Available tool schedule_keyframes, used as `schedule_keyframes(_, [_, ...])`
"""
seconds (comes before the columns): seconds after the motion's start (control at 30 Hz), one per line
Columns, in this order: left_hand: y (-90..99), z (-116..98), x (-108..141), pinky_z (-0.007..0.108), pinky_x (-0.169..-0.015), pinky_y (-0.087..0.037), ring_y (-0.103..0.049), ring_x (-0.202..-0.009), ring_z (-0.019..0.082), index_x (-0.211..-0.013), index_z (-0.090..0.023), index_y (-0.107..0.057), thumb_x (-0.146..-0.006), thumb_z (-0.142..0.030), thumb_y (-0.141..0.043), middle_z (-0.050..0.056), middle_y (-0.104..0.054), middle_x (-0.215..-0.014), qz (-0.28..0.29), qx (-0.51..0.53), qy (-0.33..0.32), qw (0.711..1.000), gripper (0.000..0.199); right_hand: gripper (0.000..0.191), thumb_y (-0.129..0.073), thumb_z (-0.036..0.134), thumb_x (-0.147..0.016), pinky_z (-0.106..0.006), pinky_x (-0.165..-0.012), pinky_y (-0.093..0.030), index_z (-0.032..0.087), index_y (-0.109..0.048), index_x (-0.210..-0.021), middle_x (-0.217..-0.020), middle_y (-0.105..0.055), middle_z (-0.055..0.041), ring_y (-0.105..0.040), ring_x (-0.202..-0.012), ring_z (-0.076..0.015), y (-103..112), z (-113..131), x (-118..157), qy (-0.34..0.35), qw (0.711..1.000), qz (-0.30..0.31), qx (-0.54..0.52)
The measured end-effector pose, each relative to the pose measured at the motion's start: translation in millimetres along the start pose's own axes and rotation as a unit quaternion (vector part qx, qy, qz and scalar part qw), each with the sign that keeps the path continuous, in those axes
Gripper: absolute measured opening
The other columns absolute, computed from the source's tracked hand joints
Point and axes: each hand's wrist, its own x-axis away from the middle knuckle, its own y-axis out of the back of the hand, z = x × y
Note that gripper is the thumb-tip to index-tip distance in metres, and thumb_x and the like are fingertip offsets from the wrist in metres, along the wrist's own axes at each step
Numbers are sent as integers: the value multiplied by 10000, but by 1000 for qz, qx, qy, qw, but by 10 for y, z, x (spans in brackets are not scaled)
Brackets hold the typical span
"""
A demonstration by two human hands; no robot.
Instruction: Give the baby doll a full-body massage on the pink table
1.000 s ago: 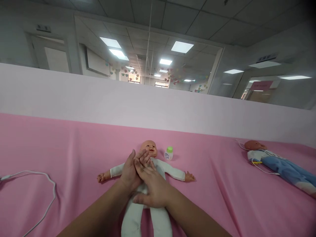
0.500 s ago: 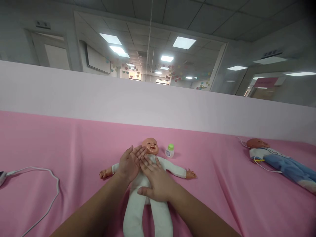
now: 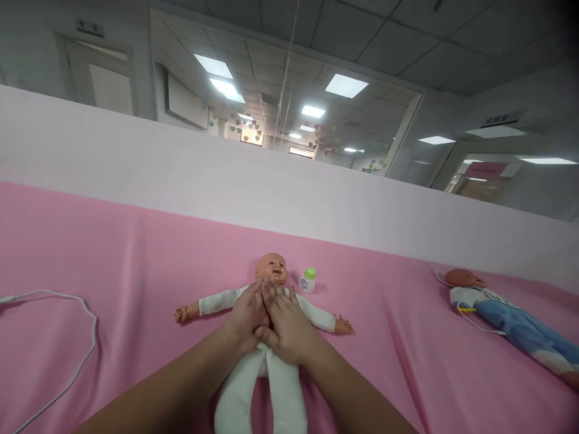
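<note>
A baby doll [image 3: 262, 386] in white cloth lies on its back, its head toward the wall and its arms spread. Over its chest, my left hand [image 3: 246, 314] is turned partly palm up, fingers stretched out. My right hand [image 3: 289, 322] lies across the left palm and fingers, its own fingers extended and flat. The two palms touch each other and hide the doll's chest. Neither hand visibly holds an object. Beside the doll's head stands a small clear bottle [image 3: 307, 281] with a green cap.
Pink cloth [image 3: 149, 271] covers the surface. Another doll [image 3: 515, 316] in blue and white clothes lies at the right, with a thin white tube on it. A white cable [image 3: 93, 343] curves across the left side. Behind runs a low white wall [image 3: 226, 175] below glass.
My hands have come together: the right hand has slid onto the left palm, and the left has turned inward. The camera view has tilted slightly.
</note>
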Motion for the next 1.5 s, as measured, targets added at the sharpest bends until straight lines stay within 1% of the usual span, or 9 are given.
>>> schedule_keyframes(0.17, [169,-267,-86,398,-1170,-455,-653,-1279,284,-1317,-84,-630,-1013,-493,-542,197,-707,-1287,-81,-34,-70,994,518,926,-405,690,-1041,-651,-1295,30,132,-59,-1694,-1747,-83,-152,-71,-1635,-331,41,4,15,8,999,35,-4])
schedule_keyframes(0.37, [144,-453,-80,353,-1154,-473,-646,-1300,262,-1379,-54,-583,-1040,-500,-482,219,-661,-1379,-114,-51,-101,987,569,980,-379,756,-1015,-619,-1287,108,154,-13,-1696,-1751,-94,-145,-103,-1633,-318,77,224,76,115,992,37,-48])
schedule_keyframes(0.5, [58,-328,-13,384,-1176,-461,-612,-1355,281,-1350,-74,-614,-1028,-573,-451,212,-664,-1393,-77,-19,-60,995,615,1068,-360,812,-980,-624,-1298,61,132,64,-1687,-1753,-52,-172,-74,-1632,-351,33,291,82,146,988,10,-39])
schedule_keyframes(0.63, [-7,-82,30,495,-1218,-416,-550,-1419,345,-1280,-117,-671,-975,-639,-499,198,-674,-1395,-18,0,-6,1000,629,1018,-317,798,-995,-646,-1297,50,148,37,-1694,-1756,-46,-158,-55,-1631,-364,-16,125,44,102,994,-37,-12])
schedule_keyframes(0.77, [53,109,-54,497,-1283,-294,-464,-1492,337,-1336,-171,-678,-939,-590,-617,158,-640,-1469,47,-88,-67,993,581,937,-326,750,-1023,-686,-1286,20,159,-58,-1699,-1741,-159,-162,-134,-1624,-363,0,-207,16,23,998,-60,-2])
schedule_keyframes(0.93, [315,107,-226,496,-1253,-328,-496,-1463,344,-1279,-161,-715,-906,-586,-694,183,-610,-1500,-33,-205,-166,964,566,793,-342,705,-1050,-623,-1285,-218,191,-327,-1654,-1671,-382,-146,-366,-1553,-331,232,-450,118,-27,993,-51,-102])
schedule_keyframes(1.13, [584,5,-328,491,-1194,-405,-609,-1336,329,-1167,-166,-738,-939,-604,-645,154,-726,-1323,-82,-295,-225,925,502,628,-457,684,-1034,-498,-1147,-475,270,-617,-1478,-1443,-670,-95,-618,-1352,-305,366,-75,392,49,968,-6,-245])
schedule_keyframes(1.27, [610,42,-393,451,-1192,-415,-620,-1325,294,-1101,-180,-731,-976,-497,-616,153,-728,-1306,-134,-260,-217,931,359,682,-305,702,-1062,-504,-1230,-374,247,-683,-1402,-1353,-728,-102,-642,-1328,-271,148,135,494,112,950,26,-292])
schedule_keyframes(1.5, [665,92,-401,453,-1220,-363,-580,-1369,296,-1125,-175,-717,-976,-456,-645,169,-691,-1368,-138,-254,-197,937,326,787,-349,692,-1056,-600,-1309,-63,207,-272,-1672,-1710,-298,-129,-201,-1616,-311,83,-144,226,27,990,100,-91])
